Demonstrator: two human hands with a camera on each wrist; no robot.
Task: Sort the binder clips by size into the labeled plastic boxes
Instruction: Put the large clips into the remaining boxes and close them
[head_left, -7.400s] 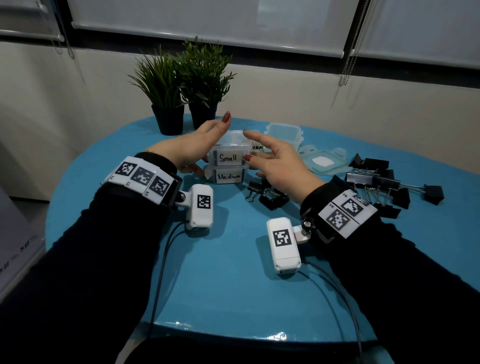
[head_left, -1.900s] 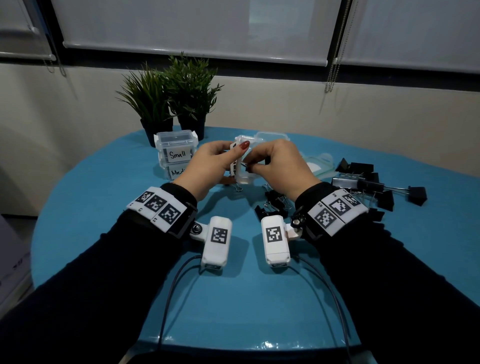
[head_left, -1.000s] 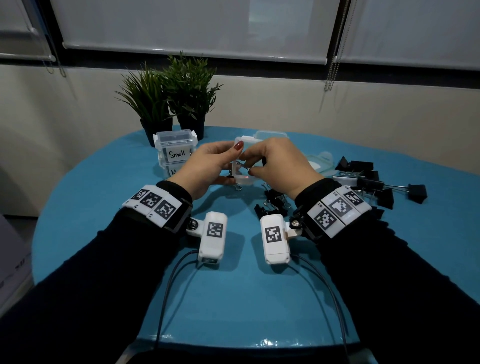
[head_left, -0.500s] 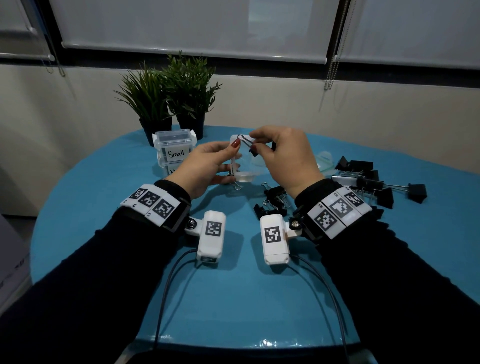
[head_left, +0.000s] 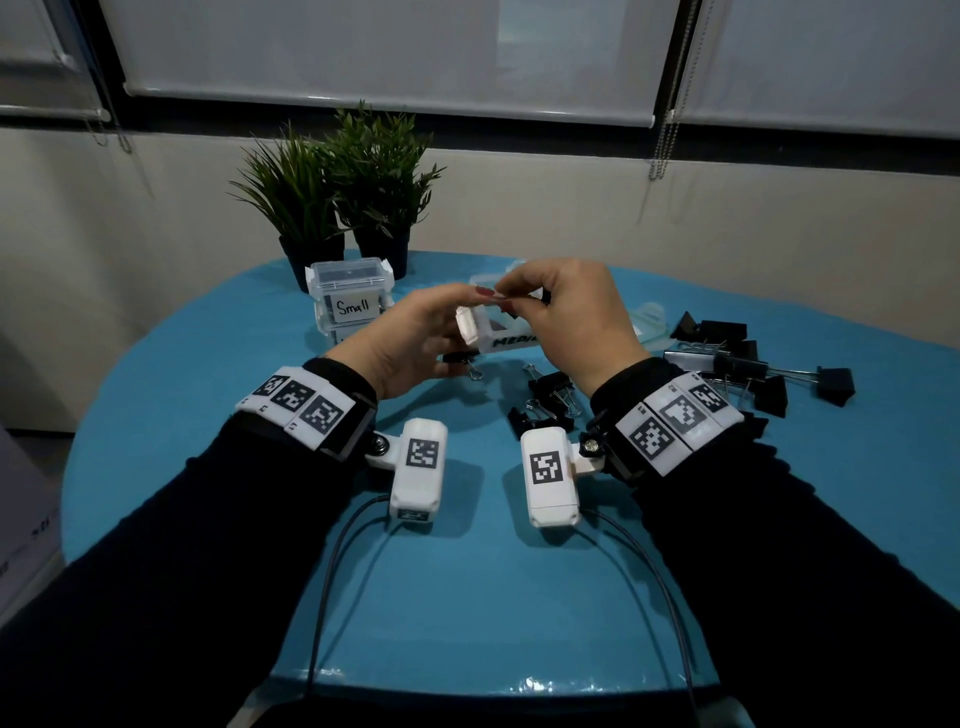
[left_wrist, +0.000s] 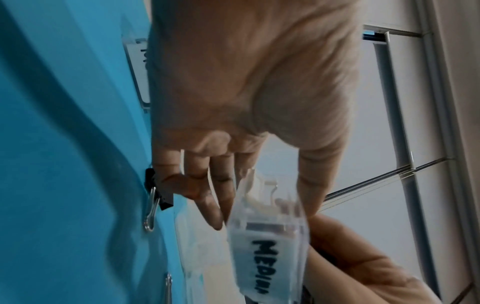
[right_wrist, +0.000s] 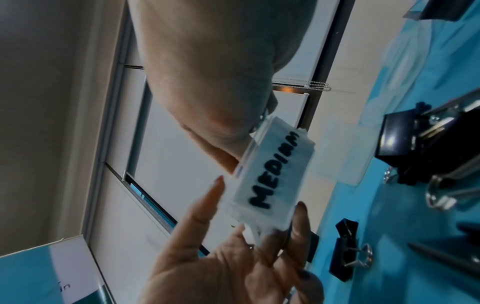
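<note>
Compared with half a second back, the right hand (head_left: 576, 317) has dropped from up above the little clear box and now sits right at its top edge, and the box has swung so the "MEDIUM" label faces the camera. Nearest the body the table (head_left: 467, 597) is just bare blue surface with the wrist cables trailing off the front edge, so lots of room there. Further in, the left hand (head_left: 415, 343) has its fingers (left_wrist: 207, 197) curled round the end of the Medium box (head_left: 498, 332), holding it up off the table, while the right hand's fingers are curled at the box's mouth; looks like it's pinching something small and dark, probably a clip, but I honestly can't tell for sure. A few small binder clips (head_left: 550, 400) lie just under the hands, one more (right_wrist: 345, 248) below the left fingers. Off to the right a heap of bigger clips (head_left: 743, 358) is untouched, fairly near the table's right edge, with a loose lid (head_left: 649, 327) beside it. At the back, the Small box (head_left: 350, 296) sits lidded on another box, just in front of two potted plants (head_left: 343, 197). I'd say sorting has barely started, most clips are still out
</note>
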